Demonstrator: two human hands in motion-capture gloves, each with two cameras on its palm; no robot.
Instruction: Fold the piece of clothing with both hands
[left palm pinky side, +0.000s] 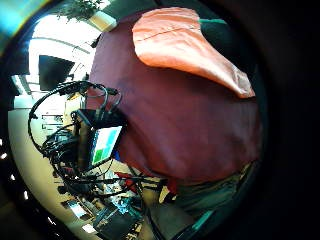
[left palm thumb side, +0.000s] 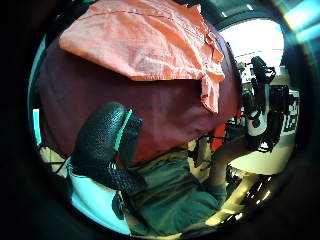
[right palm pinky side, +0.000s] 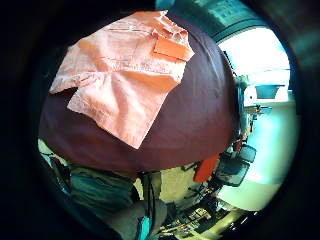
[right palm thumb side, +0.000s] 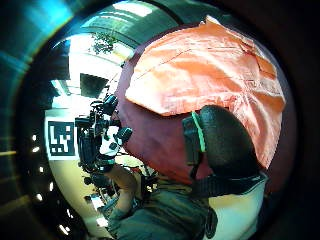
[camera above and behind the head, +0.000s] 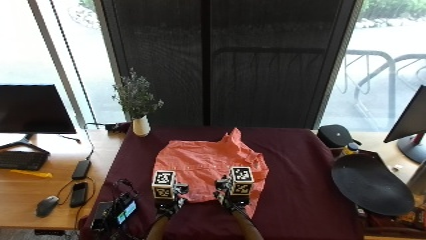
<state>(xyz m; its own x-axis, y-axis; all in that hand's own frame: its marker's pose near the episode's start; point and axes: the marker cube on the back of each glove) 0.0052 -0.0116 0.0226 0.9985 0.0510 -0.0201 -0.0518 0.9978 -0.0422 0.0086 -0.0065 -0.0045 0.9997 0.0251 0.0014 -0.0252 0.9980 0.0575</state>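
Note:
A salmon-orange shirt (camera above and behind the head: 210, 167) lies spread and rumpled on the maroon tablecloth (camera above and behind the head: 299, 195), collar towards the far side. My left hand (camera above and behind the head: 168, 204) hovers at the shirt's near left edge and my right hand (camera above and behind the head: 226, 199) over its near right part. Both are above the cloth and hold nothing. In the left thumb side palm view the shirt (left palm thumb side: 145, 40) lies flat beyond my relaxed left thumb (left palm thumb side: 102, 145). In the right thumb side palm view my thumb (right palm thumb side: 222, 145) hangs over the shirt (right palm thumb side: 210, 75), apart from it. One sleeve (right palm pinky side: 120, 110) points towards the table's near edge.
A white vase with a plant (camera above and behind the head: 140, 125) stands at the far left corner of the cloth. A small device with a lit screen (camera above and behind the head: 118, 212) sits at the near left corner. A black round dish (camera above and behind the head: 369, 184) lies to the right. The wooden desk (camera above and behind the head: 40, 170) on the left carries a mouse and phones.

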